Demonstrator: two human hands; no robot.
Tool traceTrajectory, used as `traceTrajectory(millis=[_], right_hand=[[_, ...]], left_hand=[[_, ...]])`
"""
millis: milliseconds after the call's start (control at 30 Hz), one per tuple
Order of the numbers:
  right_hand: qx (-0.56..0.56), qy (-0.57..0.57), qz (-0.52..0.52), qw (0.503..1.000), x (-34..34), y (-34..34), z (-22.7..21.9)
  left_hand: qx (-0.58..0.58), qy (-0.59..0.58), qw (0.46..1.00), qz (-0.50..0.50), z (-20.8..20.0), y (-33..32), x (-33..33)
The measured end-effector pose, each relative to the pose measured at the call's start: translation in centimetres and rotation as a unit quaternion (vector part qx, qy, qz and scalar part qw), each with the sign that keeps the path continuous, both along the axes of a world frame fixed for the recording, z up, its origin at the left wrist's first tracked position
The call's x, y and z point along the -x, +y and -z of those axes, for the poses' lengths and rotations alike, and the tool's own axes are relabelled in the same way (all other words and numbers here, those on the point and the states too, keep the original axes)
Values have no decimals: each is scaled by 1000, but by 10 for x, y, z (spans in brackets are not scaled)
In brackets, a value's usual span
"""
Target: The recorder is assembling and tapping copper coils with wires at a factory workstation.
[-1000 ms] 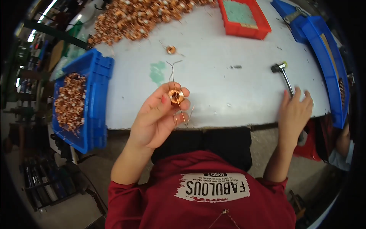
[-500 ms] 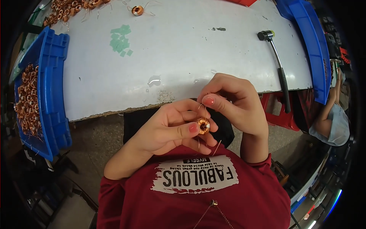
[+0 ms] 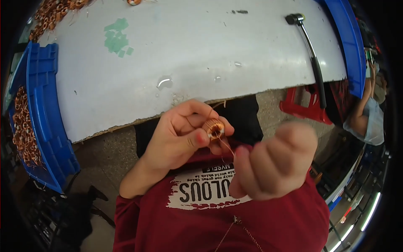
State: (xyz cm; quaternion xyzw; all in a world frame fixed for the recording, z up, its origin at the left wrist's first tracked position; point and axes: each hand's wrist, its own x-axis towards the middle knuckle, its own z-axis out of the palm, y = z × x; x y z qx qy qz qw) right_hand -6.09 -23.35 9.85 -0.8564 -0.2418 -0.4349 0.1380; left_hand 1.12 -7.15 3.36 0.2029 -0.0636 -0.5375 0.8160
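Note:
My left hand (image 3: 180,134) pinches a small copper-wound ring coil (image 3: 213,128) between thumb and fingers, just below the front edge of the white table (image 3: 201,50). A thin copper wire (image 3: 226,147) runs from the coil down to my right hand (image 3: 275,161), which is closed around the wire's end and held close to the camera, blurred, above my red shirt.
A blue bin (image 3: 40,117) with several copper coils stands at the table's left. A hammer (image 3: 310,50) lies at the right, near a blue tray (image 3: 350,42). More coils (image 3: 52,12) are heaped at the far left. Another person (image 3: 369,113) is at the right edge.
My right hand has pulled away from the coil toward my chest, drawing the wire out. The left hand still holds the coil, now slightly higher.

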Motion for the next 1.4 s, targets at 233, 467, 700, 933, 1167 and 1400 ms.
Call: traceTrajectory(millis=[233,467,700,933,1167,1400], right_hand=[[-375,376,-69,845,-40,-19,-2],[-607,636,-97,467,-37,-11,14],[-543,521,33,657,-27,4,10],[-661,433,-144,596,12,3,7],[-672,547,-127,483,3,3,-10],[-564,511,-173,625,1,3,7]], left_hand=[[61,96,991,66,-10,-3,-1],[58,76,992,80,-12,2,1],[43,77,994,58,-17,8,-3],[-35,38,998,-47,-20,10,-9],[-20,-24,996,-86,-15,9,-11],[-95,-70,991,-65,-25,11,-14]])
